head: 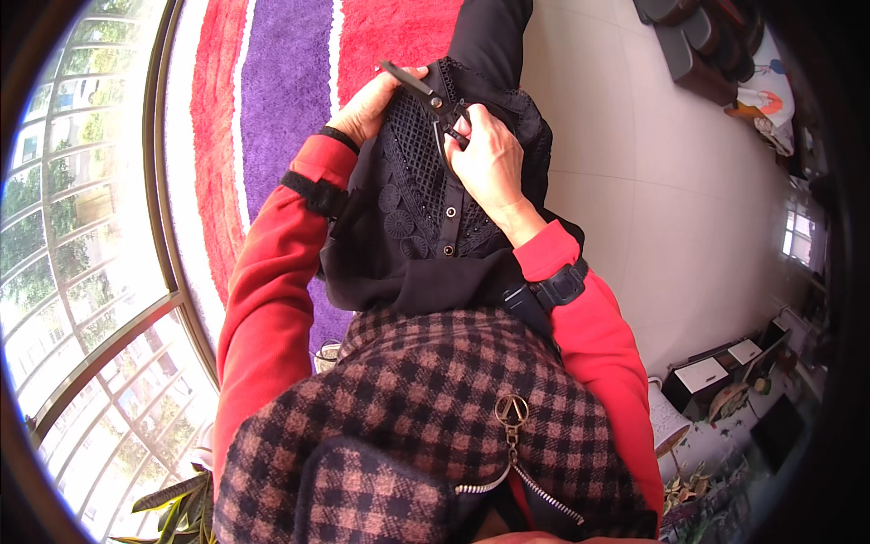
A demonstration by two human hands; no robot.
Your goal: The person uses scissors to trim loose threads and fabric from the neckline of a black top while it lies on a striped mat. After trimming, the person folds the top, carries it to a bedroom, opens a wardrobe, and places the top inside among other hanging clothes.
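Note:
A black garment (408, 272) with lattice trim, round appliqués and a row of buttons (450, 212) lies across my lap. My right hand (488, 153) grips the handles of a pair of black-handled scissors (423, 88). Their blades point up and to the left, over the garment's upper edge. At that edge my left hand (370, 105) holds the black fabric, thumb and fingers near the blades. Part of the left fingers is hidden behind the cloth and scissors. Whether the blades are on the fabric or above it, I cannot tell.
Under my legs spreads a red, purple and white striped rug (279, 115). A barred window (81, 170) is close on the left, with a leafy plant (180, 506) below it. Pale floor tiles (605, 136) stretch to the right, towards dark seats (700, 54).

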